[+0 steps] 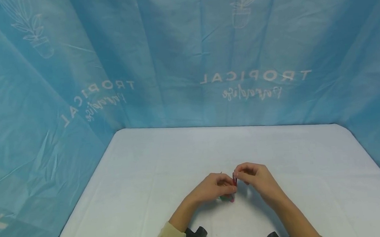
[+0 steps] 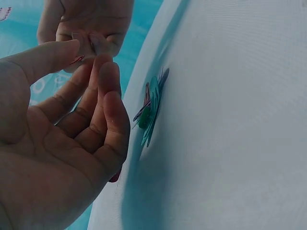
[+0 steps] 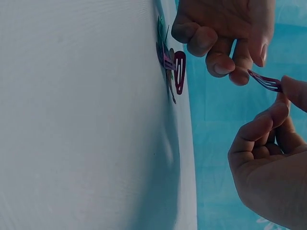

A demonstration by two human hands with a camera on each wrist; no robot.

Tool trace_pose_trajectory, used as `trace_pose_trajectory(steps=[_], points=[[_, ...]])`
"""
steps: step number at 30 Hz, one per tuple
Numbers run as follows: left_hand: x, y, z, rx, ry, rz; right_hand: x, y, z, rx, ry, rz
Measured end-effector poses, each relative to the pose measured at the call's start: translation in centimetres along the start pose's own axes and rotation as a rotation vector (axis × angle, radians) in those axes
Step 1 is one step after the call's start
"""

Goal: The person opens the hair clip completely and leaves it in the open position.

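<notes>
A dark red snap hair clip (image 3: pixel 266 81) spans the gap between both hands. My right hand (image 1: pixel 256 178) pinches one end of it between thumb and fingertip. At the other end, in the right wrist view, the tip meets a fingertip of my left hand (image 1: pixel 212 187), whose thumb stands apart from that finger, the others loosely bent. Beneath the hands a small cluster of green and teal hair clips (image 2: pixel 152 108) lies on the table. Another dark red hair clip (image 3: pixel 180 72) shows beside this cluster. From the head view my left hand covers most of the cluster.
The hands work over a white-covered table (image 1: pixel 166 154). Blue printed curtains (image 1: pixel 178 60) hang behind it and along its sides. Black curved pieces (image 1: pixel 196 235) sit at both wrists.
</notes>
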State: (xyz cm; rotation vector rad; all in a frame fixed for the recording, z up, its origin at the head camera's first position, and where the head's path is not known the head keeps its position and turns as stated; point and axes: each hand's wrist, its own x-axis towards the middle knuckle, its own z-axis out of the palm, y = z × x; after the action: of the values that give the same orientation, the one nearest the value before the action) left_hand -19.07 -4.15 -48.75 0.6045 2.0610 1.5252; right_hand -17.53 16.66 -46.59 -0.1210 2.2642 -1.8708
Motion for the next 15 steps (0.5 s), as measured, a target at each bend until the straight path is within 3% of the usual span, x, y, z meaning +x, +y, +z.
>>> trace_pose_trajectory(steps=[15], points=[[-0.16, 0.38, 0.24, -0.009, 0.048, 0.005, 0.04, 0.22, 0.02, -0.010, -0.012, -0.017]])
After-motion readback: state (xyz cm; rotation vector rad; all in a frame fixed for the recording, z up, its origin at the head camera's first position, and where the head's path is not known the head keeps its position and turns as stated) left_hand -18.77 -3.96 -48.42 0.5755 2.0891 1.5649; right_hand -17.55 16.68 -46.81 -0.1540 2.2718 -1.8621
